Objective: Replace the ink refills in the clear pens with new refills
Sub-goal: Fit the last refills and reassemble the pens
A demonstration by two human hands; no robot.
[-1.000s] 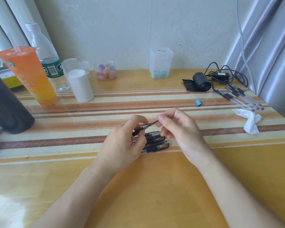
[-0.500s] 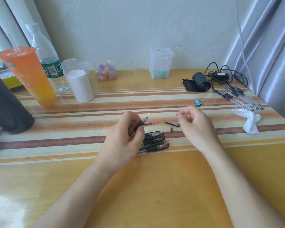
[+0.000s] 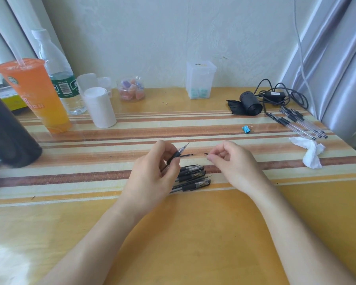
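My left hand (image 3: 152, 173) grips a clear pen (image 3: 180, 151) by its black grip, with the metal tip pointing up and to the right. A thin refill (image 3: 189, 155) sticks out to the right just below that pen, from the same hand. My right hand (image 3: 232, 163) is a short way to the right, with curled fingers pinching a small black piece (image 3: 206, 153). Under and between the hands, a pile of several black-grip clear pens (image 3: 193, 175) lies on the table. More thin pens or refills (image 3: 302, 124) lie in a row at the far right.
A crumpled tissue (image 3: 308, 150), a blue binder clip (image 3: 246, 129), a black roll (image 3: 250, 103) and a cabled adapter (image 3: 274, 94) are at the right. At the back stand a clear box (image 3: 200, 82), a candy jar (image 3: 131, 89), a white cup (image 3: 100, 106), an orange drink (image 3: 33, 93) and a water bottle (image 3: 58, 73). A dark cylinder (image 3: 6, 130) is at the left.
My hands were together at the pen tip. The right hand drew away to the right with a small black piece, then edged back toward the pen. The left hand stayed put.
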